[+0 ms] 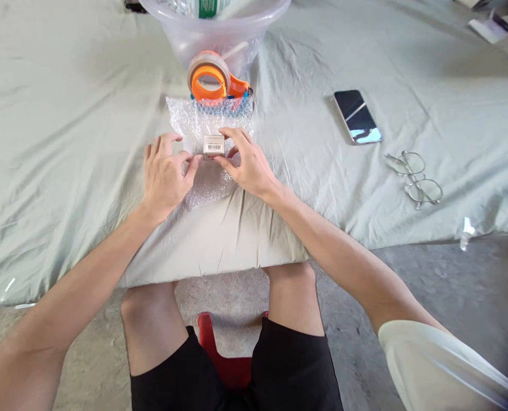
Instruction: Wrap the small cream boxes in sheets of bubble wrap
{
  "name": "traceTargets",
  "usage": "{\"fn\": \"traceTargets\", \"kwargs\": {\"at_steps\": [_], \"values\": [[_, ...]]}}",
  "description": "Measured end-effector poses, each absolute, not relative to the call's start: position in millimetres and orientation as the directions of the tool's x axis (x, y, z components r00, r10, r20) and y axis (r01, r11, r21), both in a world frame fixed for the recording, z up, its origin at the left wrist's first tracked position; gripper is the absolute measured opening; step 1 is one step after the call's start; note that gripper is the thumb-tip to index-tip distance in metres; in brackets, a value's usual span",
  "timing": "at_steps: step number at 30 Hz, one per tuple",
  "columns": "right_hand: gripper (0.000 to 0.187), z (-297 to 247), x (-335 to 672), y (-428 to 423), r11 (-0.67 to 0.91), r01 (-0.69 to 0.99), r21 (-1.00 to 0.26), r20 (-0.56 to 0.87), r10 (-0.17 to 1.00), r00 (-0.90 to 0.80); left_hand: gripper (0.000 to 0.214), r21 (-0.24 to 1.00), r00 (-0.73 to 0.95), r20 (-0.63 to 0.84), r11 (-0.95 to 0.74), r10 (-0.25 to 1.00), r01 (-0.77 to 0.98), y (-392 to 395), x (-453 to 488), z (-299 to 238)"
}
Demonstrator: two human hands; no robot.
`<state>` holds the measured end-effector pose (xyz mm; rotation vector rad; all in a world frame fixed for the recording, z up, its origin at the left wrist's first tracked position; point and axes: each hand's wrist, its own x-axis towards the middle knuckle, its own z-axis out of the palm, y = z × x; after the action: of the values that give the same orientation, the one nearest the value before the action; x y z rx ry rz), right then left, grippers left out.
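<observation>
1. Nearest are the person's knees (151, 319) and a red stool (232, 374), below the cloth's (87, 85) edge.
2. The wrap (206, 185), a sheet of bubble film, lies on the cloth, its near end close to that edge.
3. The left hand (166, 174) is spread wide at the wrap's left side, gripping nothing visible; its thumb tip reaches the box's left side, though contact is hard to tell.
4. The right hand (252, 165) pinches the small box (213, 145) narrowly, thumb near, forefinger far.
5. The box sits over the middle of the wrap, label up; whether it rests there is unclear. The step in hand looks like positioning it. From here, the next move seems to call for steadying the box while the left fingers find a wrap edge.
6. Off right lie the glasses (425, 191), then the phone (355, 117).
7. Beyond the wrap's far end stands the tape (196, 85), before the tub (181, 40).
</observation>
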<state>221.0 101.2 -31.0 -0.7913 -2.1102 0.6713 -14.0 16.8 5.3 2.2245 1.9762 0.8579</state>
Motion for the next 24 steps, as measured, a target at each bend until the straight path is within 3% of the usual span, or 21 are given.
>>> {"fn": "traceTargets", "kwargs": {"at_steps": [3,8,12,15,20,22,24], "values": [[0.043,-27,221,100,0.670,0.284,-0.686,0.494,0.715,-0.495,0.031,0.321,0.016,0.413,-0.162,0.910,0.933,18,-18,7],[0.038,-18,224,94,0.581,0.308,-0.753,0.412,0.782,-0.468,0.011,0.295,0.036,0.464,-0.193,0.885,0.936,22,-31,5],[0.033,-15,225,95,0.573,0.309,-0.759,0.427,0.797,-0.427,0.042,0.229,0.287,0.411,-0.403,0.865,0.886,24,-36,7],[0.036,-13,228,100,0.562,0.287,-0.776,0.438,0.807,-0.397,0.051,0.265,0.431,0.289,-0.504,0.855,0.822,25,-34,5],[0.051,-5,239,106,0.416,0.195,-0.888,0.284,0.831,-0.478,0.049,0.378,0.414,0.192,-0.456,0.890,0.806,22,-31,5],[0.052,-1,242,105,0.364,0.172,-0.915,0.228,0.820,-0.525,0.057,0.400,0.415,0.152,-0.440,0.897,0.804,21,-31,6],[0.052,3,243,103,0.400,0.161,-0.902,0.263,0.806,-0.530,0.070,0.409,0.436,0.099,-0.436,0.894,0.802,21,-33,7]]}}
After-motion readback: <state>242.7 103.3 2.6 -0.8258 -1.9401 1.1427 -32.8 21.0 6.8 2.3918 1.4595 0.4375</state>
